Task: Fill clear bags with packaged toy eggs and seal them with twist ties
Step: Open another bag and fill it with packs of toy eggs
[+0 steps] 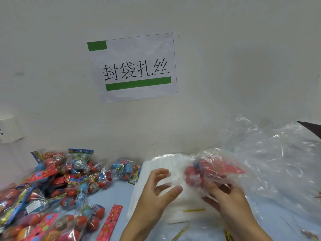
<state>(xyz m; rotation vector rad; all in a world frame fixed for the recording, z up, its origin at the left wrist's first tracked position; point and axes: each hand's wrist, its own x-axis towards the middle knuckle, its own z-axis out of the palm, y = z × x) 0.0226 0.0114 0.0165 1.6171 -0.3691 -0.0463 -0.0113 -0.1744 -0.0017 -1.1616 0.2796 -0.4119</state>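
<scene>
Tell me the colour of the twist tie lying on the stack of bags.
Yellow. The twist tie shows best in the head view, on the white stack of bags.

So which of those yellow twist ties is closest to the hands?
The yellow twist tie lying flat on the white bag stack, between both wrists; the others sit lower, near the picture's bottom edge.
</scene>
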